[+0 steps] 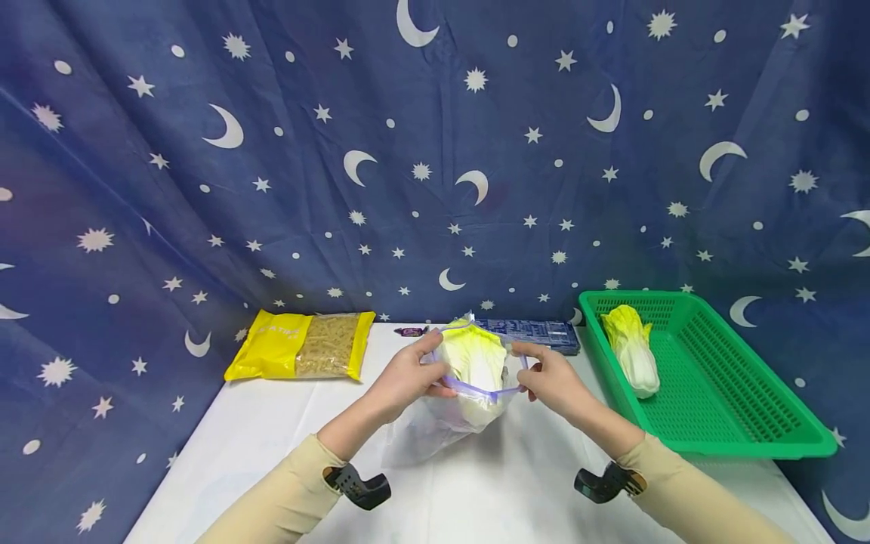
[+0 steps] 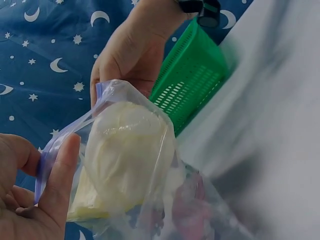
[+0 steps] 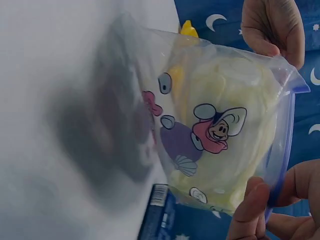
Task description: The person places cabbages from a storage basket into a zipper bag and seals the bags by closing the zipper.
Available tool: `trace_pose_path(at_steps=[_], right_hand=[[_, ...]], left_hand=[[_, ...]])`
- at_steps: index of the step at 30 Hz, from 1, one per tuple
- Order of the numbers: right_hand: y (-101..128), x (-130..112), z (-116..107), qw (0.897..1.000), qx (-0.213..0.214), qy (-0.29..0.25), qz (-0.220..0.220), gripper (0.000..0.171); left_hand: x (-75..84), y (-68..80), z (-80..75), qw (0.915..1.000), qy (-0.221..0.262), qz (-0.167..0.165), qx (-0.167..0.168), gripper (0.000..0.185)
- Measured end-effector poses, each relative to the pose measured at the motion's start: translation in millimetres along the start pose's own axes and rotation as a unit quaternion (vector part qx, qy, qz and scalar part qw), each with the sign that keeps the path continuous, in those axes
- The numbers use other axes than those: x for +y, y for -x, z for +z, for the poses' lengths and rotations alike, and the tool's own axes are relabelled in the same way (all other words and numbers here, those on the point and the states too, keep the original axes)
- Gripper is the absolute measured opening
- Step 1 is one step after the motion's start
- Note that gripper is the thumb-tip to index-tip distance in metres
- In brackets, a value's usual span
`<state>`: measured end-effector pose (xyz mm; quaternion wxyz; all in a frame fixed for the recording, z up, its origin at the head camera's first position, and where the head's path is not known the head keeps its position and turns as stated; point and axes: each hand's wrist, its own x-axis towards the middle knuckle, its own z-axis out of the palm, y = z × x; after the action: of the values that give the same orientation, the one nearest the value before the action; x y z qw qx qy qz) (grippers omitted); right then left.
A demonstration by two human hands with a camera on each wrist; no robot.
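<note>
A clear zip bag with a purple seal stands over the white table, its mouth spread apart. Inside is a pale yellow-white napa cabbage, with cartoon prints on the bag wall showing in the right wrist view. My left hand pinches the left side of the rim between thumb and fingers. On the opposite side, my right hand pinches the rim near the seal. The cabbage's lower part shows only through the plastic.
To the right, a green basket holds another napa cabbage. A yellow pasta bag lies at the back left. Behind the zip bag are a dark blue packet and a small purple wrapped sweet. A starry curtain hangs behind.
</note>
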<state>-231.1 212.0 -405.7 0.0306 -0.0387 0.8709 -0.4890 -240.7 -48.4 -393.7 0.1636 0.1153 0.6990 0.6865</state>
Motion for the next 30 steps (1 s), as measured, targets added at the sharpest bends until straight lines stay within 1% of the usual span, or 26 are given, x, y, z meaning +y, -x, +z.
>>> trace_pose_path(at_steps=[10,16,19,23,26,30], right_hand=[[-9,-38,-21,0.999,-0.031,0.038,0.005,0.060],[-17,-53,-30,0.998,-0.043,0.038,-0.007,0.062],[-20,-58,-34,0.998,-0.050,0.037,-0.011,0.062],[-23,-66,-37,0.997,-0.063,0.035,-0.003,0.062],[-25,-73,-39,0.997,-0.069,0.034,0.002,0.063],[-26,-83,-42,0.996,-0.073,0.045,0.000,0.064]], left_hand=[[25.6,1.0,-8.5,0.9996,-0.025,-0.014,-0.002,0.076],[40.9,0.3,-11.4,0.9991,-0.037,-0.019,-0.005,0.076],[47.4,0.1,-13.0,0.9988,-0.038,-0.031,-0.008,0.077],[54.4,0.0,-16.2,0.9981,-0.042,-0.044,-0.012,0.078],[60.5,1.6,-18.3,0.9969,-0.063,-0.046,-0.012,0.078],[70.2,4.9,-19.9,0.9931,-0.111,-0.035,-0.012,0.076]])
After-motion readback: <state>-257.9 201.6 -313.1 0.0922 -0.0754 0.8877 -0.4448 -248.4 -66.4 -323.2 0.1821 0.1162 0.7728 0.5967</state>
